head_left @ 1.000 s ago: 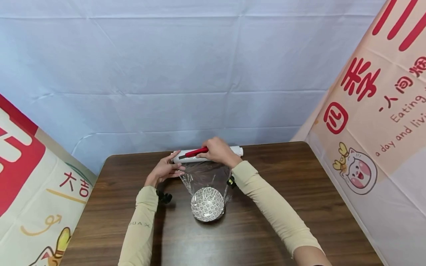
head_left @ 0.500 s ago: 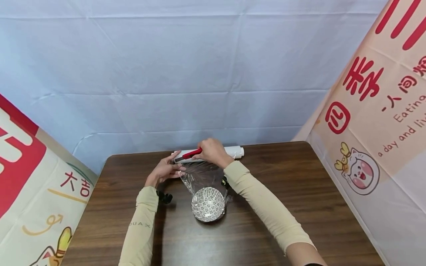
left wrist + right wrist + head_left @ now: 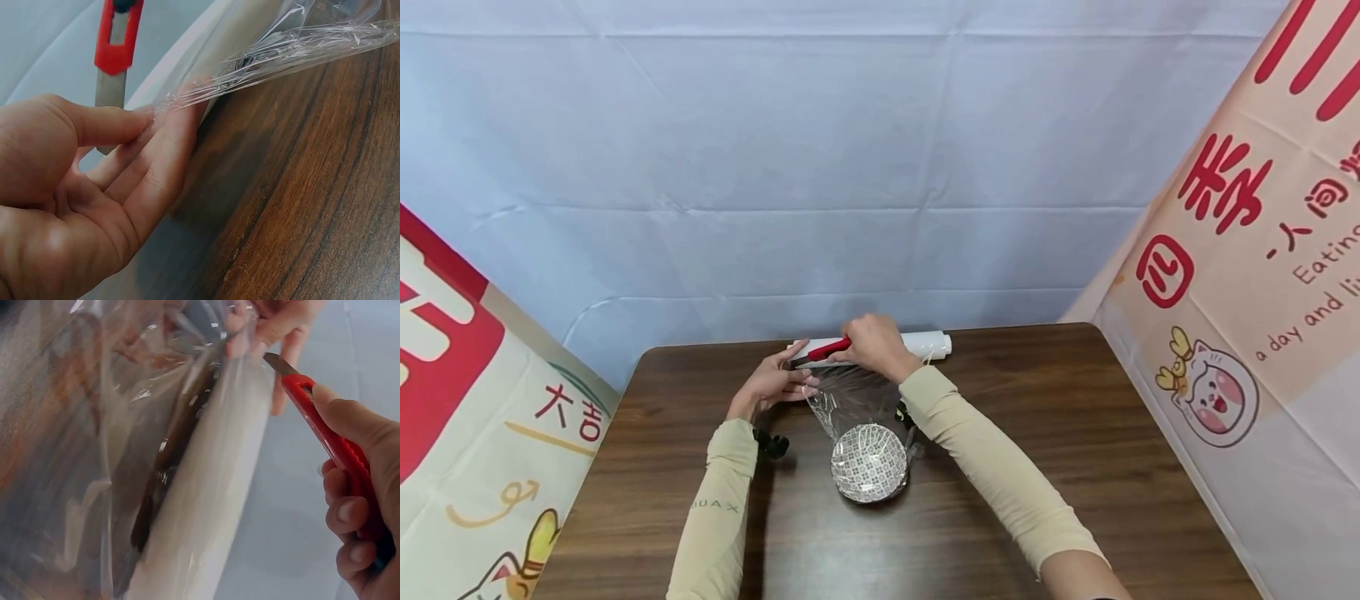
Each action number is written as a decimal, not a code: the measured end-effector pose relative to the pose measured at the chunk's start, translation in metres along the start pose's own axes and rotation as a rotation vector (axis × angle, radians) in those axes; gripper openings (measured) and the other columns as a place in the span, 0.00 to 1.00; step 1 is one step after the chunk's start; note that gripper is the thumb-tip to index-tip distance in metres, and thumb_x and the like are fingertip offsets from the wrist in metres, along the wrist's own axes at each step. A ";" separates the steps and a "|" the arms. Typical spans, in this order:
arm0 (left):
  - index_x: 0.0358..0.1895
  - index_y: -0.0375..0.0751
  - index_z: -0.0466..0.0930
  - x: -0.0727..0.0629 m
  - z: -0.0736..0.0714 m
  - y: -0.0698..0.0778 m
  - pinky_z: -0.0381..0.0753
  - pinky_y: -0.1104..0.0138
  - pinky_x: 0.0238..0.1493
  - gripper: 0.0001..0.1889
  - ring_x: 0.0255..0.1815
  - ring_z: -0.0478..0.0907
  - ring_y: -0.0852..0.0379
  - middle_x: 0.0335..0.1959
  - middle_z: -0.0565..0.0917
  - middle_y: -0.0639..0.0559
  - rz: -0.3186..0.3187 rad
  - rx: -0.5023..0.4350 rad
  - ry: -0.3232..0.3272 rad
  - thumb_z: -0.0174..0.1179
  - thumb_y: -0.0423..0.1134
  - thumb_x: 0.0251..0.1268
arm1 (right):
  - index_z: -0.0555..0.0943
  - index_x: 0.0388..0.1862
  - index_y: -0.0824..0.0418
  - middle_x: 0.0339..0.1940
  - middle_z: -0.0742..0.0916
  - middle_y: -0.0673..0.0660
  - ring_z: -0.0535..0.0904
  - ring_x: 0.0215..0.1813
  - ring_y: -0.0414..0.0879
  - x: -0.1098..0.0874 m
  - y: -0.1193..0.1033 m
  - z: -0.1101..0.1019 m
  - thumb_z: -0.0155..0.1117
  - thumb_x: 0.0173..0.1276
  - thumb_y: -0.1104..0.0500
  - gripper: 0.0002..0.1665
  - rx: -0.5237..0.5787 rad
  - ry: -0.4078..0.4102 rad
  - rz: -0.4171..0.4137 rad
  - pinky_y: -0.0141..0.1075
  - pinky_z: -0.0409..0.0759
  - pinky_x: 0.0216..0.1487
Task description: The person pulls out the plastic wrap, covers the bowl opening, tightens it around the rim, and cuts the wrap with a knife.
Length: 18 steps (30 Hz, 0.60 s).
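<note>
At the far side of the table, a white roll of cling film point(image 3: 925, 344) lies lengthwise. Clear film point(image 3: 859, 398) stretches from it over a grey-patterned bowl point(image 3: 869, 463). My left hand point(image 3: 771, 381) is at the roll's left end; in the left wrist view its thumb and fingers pinch the gathered edge of the film point(image 3: 300, 56). A red utility knife point(image 3: 331, 434) with its blade out is gripped by my right hand point(image 3: 880, 343) above the roll. The blade point(image 3: 110, 94) passes behind the left thumb in the left wrist view, and I cannot tell whether it touches the film.
The brown wooden table point(image 3: 1037, 417) has its back edge just behind the roll, close to a pale cloth backdrop point(image 3: 820, 167). Printed cloths hang at both sides, such as the one point(image 3: 1217, 333) on the right.
My right hand has moved left along the roll with the knife, bringing the blade close to my left thumb. The left hand and the bowl have stayed practically in place.
</note>
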<state>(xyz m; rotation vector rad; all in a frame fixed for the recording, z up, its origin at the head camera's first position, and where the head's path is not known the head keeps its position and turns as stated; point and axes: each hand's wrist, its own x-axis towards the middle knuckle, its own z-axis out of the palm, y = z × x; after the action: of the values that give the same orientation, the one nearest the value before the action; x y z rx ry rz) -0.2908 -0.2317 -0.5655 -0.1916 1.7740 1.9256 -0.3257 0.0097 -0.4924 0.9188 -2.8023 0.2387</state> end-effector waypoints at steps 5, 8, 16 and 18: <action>0.84 0.67 0.56 0.001 0.001 0.000 0.93 0.63 0.39 0.39 0.33 0.92 0.52 0.35 0.92 0.44 -0.009 0.002 0.013 0.52 0.27 0.81 | 0.83 0.20 0.51 0.18 0.85 0.47 0.81 0.22 0.45 0.004 -0.005 0.007 0.78 0.56 0.28 0.30 -0.039 0.019 0.019 0.41 0.78 0.22; 0.85 0.67 0.54 0.001 0.001 0.000 0.93 0.63 0.39 0.39 0.33 0.92 0.53 0.35 0.92 0.45 0.001 0.009 0.000 0.52 0.26 0.81 | 0.82 0.19 0.49 0.18 0.85 0.46 0.81 0.23 0.44 0.009 -0.009 0.010 0.76 0.55 0.26 0.31 -0.079 0.018 0.013 0.42 0.80 0.23; 0.84 0.67 0.58 -0.003 0.001 0.000 0.93 0.62 0.40 0.39 0.35 0.93 0.52 0.39 0.92 0.41 -0.007 -0.028 0.007 0.52 0.25 0.80 | 0.87 0.26 0.49 0.25 0.89 0.48 0.85 0.28 0.46 0.020 -0.022 0.015 0.75 0.60 0.29 0.26 -0.151 -0.040 -0.031 0.43 0.85 0.29; 0.84 0.67 0.58 -0.003 0.002 0.000 0.93 0.62 0.40 0.39 0.35 0.93 0.52 0.40 0.92 0.40 -0.001 -0.023 0.009 0.53 0.25 0.80 | 0.88 0.30 0.48 0.27 0.90 0.48 0.86 0.29 0.46 0.021 -0.025 0.017 0.75 0.62 0.30 0.24 -0.161 -0.054 -0.046 0.42 0.86 0.30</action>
<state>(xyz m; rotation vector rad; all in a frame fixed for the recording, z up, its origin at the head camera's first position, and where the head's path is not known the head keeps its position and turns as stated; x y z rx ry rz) -0.2881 -0.2305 -0.5641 -0.2089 1.7578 1.9479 -0.3294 -0.0261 -0.5017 0.9640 -2.7957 -0.0185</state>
